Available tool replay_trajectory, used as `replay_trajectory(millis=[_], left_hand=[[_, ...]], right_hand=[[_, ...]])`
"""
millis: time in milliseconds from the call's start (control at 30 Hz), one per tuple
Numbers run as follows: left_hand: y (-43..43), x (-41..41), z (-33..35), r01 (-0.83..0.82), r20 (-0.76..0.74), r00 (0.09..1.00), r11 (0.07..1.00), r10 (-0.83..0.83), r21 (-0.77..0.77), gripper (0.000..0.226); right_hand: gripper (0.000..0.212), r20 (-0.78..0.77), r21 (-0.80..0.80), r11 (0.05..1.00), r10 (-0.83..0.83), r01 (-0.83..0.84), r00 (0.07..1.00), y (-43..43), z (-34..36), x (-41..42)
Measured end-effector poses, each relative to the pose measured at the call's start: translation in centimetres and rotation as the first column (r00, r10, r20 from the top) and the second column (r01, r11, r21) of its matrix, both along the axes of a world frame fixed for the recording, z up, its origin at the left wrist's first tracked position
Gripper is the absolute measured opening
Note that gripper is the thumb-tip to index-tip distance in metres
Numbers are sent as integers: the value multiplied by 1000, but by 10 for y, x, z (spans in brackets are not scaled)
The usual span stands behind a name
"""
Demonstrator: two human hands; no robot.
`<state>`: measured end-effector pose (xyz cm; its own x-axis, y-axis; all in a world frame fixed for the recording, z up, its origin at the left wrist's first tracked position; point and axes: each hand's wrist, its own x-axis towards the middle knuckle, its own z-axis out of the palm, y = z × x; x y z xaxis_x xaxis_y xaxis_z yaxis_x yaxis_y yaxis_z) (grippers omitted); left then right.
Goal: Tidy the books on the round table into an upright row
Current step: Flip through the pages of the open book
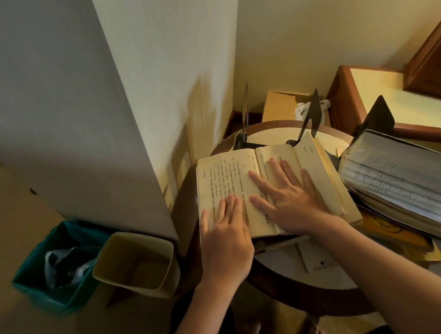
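- Currently open book (248, 188) lies flat on round table (300, 295); left hand (225, 241) & right hand (291, 201) pressed flat, fingers spread, nothing gripped.
- Book to be shut squarely before standing by bookend (309, 118); pages not to be creased.

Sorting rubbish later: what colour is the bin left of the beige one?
Teal bin, clearest in the head view.

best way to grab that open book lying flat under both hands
Close it first: the open book lies flat, pages up, so no spine is exposed. Fold the left page block over, then grip the closed spine from the near edge, which overhangs the round table.
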<state>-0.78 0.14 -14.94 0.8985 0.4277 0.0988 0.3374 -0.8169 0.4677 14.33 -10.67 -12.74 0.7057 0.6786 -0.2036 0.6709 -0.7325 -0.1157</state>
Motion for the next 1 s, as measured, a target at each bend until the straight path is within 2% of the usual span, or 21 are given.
replay_trajectory(millis=[367,467,733,867,1000], left_hand=[[47,95,31,-3,-176,984,1000,8,29,57],[47,86,22,21,-151,988,1000,-18,20,56],[-5,5,2,-82,5,997,996,83,-44,52],[-14,-1,6,-110,12,994,992,111,-56,51],[7,30,10,-97,-49,994,995,96,-6,53]], right_hand=[[64,6,21,1000,-11,10,1000,0,-3,2],[65,12,13,1000,-11,11,1000,0,-3,2],[64,24,30,999,-15,14,1000,-1,-5,1],[65,29,39,999,-16,15,999,-1,-6,1],[64,21,41,999,-16,15,1000,-1,-5,0]])
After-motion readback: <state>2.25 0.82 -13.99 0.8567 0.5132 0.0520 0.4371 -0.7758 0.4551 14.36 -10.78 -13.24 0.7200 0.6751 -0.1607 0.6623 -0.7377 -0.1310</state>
